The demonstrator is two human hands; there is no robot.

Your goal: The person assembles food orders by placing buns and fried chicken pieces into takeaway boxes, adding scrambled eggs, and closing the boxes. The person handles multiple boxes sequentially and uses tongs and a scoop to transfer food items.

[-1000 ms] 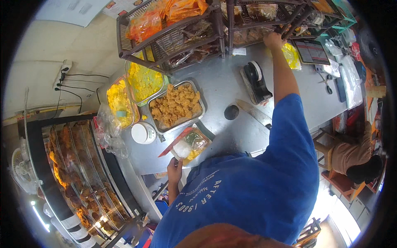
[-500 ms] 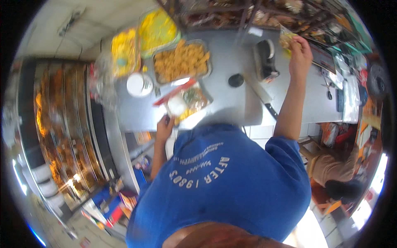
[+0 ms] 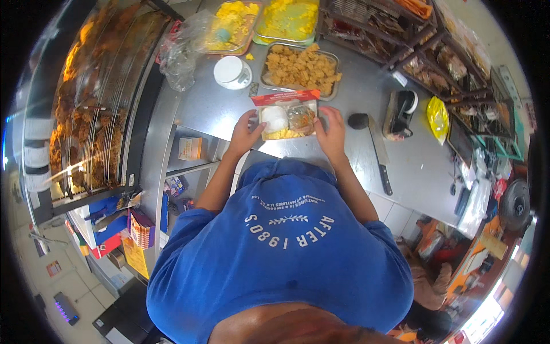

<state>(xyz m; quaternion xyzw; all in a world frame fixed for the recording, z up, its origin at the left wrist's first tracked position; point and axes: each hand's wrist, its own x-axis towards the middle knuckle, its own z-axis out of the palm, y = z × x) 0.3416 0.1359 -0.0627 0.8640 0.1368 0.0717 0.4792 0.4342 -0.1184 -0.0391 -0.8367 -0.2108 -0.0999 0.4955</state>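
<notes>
One open meal box [image 3: 286, 98] lies on the bench [image 3: 415, 166], the left hand [image 3: 246, 133] at its left edge, the right hand [image 3: 331, 135] at its right, both loosely curled; whether either grips it cannot be told. A white mound [image 3: 275, 119] sits in the box's left part, a clear packet [image 3: 301, 117] to the right. Beyond the box is a tray [image 3: 337, 58] of fried pieces [image 3: 298, 66]; right of the box, a knife [image 3: 378, 152].

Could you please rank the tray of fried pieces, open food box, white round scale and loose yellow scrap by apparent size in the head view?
1. Tray of fried pieces and open food box: too alike to rank.
2. White round scale.
3. Loose yellow scrap.
</notes>
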